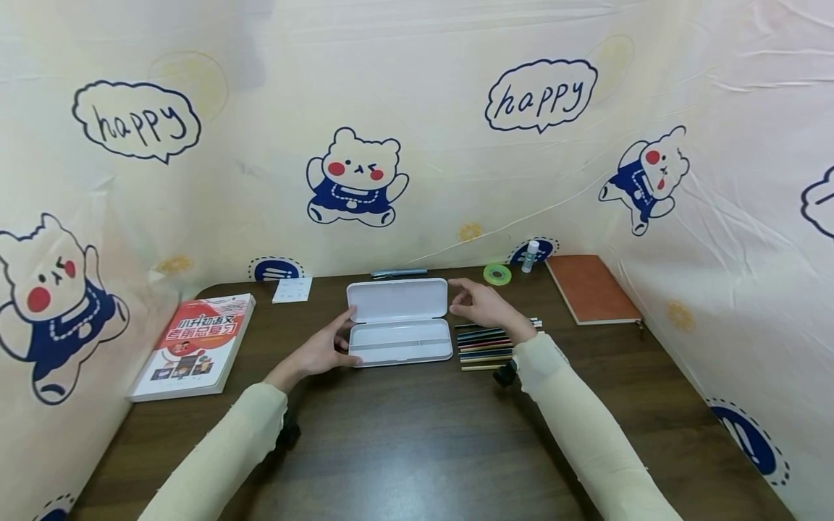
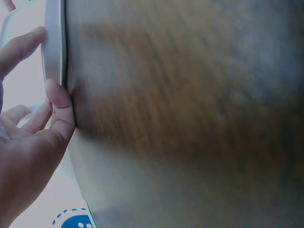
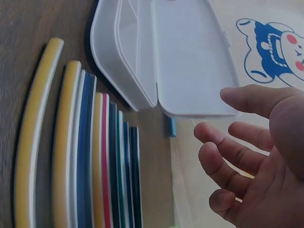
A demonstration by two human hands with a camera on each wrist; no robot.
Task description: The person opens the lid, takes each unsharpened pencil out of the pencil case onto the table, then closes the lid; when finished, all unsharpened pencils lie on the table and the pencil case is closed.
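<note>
A white pencil case (image 1: 399, 300) lies open on the table, its lid raised at the back and a divider running along the tray (image 1: 391, 353). My left hand (image 1: 322, 346) holds the case at its left end, thumb at the front corner and fingers by the lid. In the left wrist view, the fingertips (image 2: 58, 95) rest against the case's edge. Beside the lid's right edge is my right hand (image 1: 483, 304), fingers loosely bent around nothing. Below it lies a row of coloured pencils (image 1: 485, 349), partly covered by the wrist.
To the left lies a thick book (image 1: 195, 347), with a white card (image 1: 292, 289) farther back. A blue pen (image 1: 399, 273) lies behind the case. Green tape (image 1: 497, 274), a glue stick (image 1: 531, 257) and a brown notebook (image 1: 594, 289) are at the back right. Printed cloth (image 1: 443, 145) hangs behind the table.
</note>
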